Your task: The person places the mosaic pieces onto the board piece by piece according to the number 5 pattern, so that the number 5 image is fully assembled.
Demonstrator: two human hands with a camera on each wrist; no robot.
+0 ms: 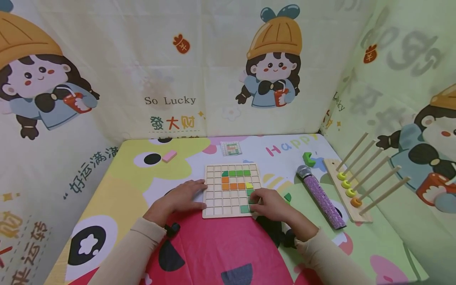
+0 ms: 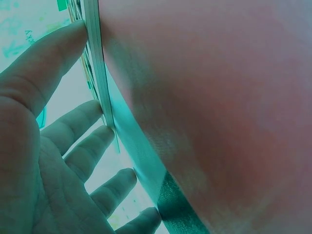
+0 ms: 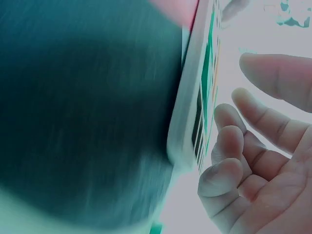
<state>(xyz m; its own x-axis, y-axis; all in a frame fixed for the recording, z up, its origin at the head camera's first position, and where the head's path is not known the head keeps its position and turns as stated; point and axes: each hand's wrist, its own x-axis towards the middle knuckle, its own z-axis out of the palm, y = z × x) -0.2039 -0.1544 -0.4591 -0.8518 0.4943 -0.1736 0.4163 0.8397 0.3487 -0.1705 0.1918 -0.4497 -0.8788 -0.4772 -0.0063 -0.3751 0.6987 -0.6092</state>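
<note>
A wooden grid board [image 1: 213, 198] lies in front of me with green, orange and yellow blocks set in its squares. My left hand [image 1: 179, 196] rests at the board's left edge, thumb and fingers spread along the rim. Over the right edge is my right hand [image 1: 271, 204], partly hiding the green blocks [image 1: 244, 209] in the lower right squares. The right wrist view has its thumb [image 3: 278, 80] apart from the index finger, the other fingers bent, and nothing between them. A small green piece [image 1: 287, 197] lies just beyond that hand.
Behind the board lies a printed pattern card [image 1: 231, 149], with a pink block [image 1: 169, 156] to its left. On the right are a purple glittery microphone [image 1: 322, 198], a green curved piece [image 1: 308, 159] and a wooden peg stand [image 1: 347, 198] with yellow and orange pieces.
</note>
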